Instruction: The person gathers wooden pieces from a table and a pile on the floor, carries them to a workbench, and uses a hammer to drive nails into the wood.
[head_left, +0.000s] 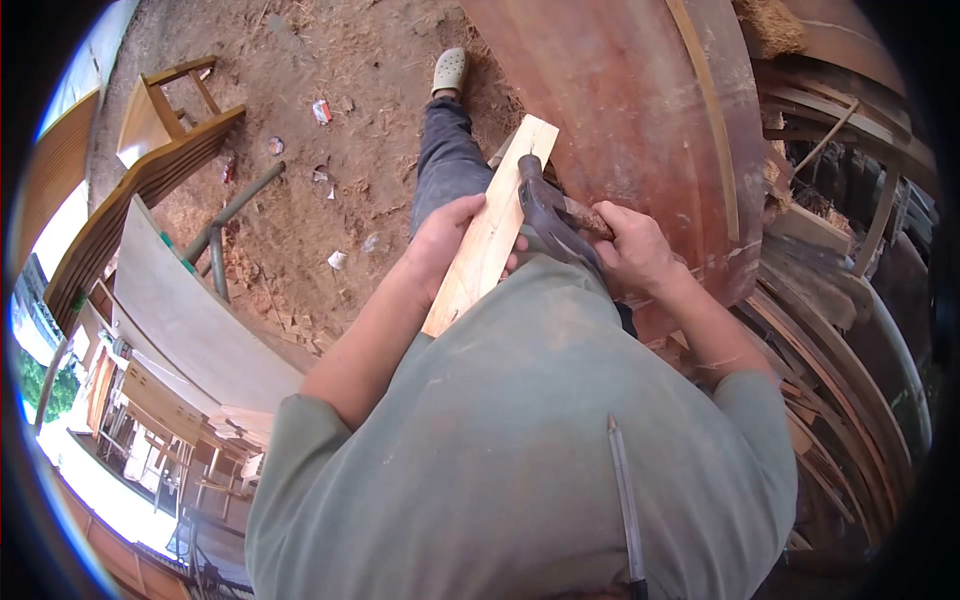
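A pale wooden board [480,245] slants across my lap, its far end beyond my knees. My left hand [447,245] is wrapped around it, the thumb on the near edge and fingertips showing at the other side. In my right hand [638,250] is a claw hammer [548,208], gripped by its short visible length of worn handle [586,216]. The hammer's striking face overlaps the board near its far end, beside a thin dark mark that looks like a nail [531,148]. The claw curves back toward me.
A large reddish-brown wooden panel [610,90] lies at the right front, with a narrow strip [708,110] along it. Stacked timber [835,400] is at far right. To the left stand a slatted wooden bench [150,180] and a pale sheet [190,310]. Litter dots the dirt floor [330,90].
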